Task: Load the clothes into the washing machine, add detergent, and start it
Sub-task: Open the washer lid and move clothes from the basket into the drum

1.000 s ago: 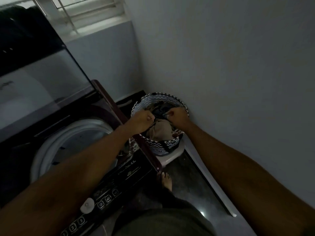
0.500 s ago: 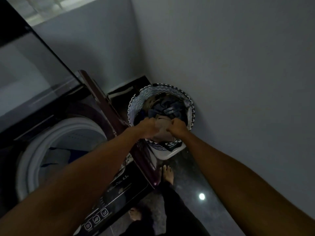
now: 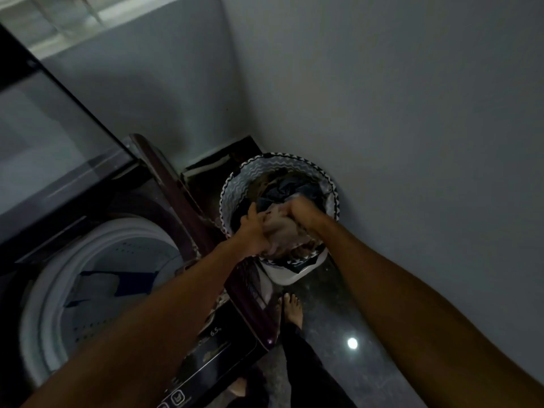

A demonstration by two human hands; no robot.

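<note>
A round laundry basket (image 3: 235, 187) with a zigzag rim stands in the corner, holding dark clothes (image 3: 288, 189). My left hand (image 3: 253, 231) and my right hand (image 3: 303, 210) both grip a beige garment (image 3: 279, 231) bunched between them over the basket's near side. At the left the top-loading washing machine (image 3: 164, 290) stands with its lid (image 3: 59, 136) raised. Blue and white clothes (image 3: 100, 287) lie in its white drum. Its dark control panel (image 3: 212, 357) runs along the front edge.
Grey walls meet in the corner behind the basket. The basket rests on a white stool or tub (image 3: 291, 275). My bare foot (image 3: 291, 307) stands on the dark glossy floor (image 3: 338, 319) between machine and wall. A window (image 3: 73, 13) is at top left.
Both hands have bunched the beige garment and lifted it a little out of the basket. The camera has tilted down, showing more of the drum.
</note>
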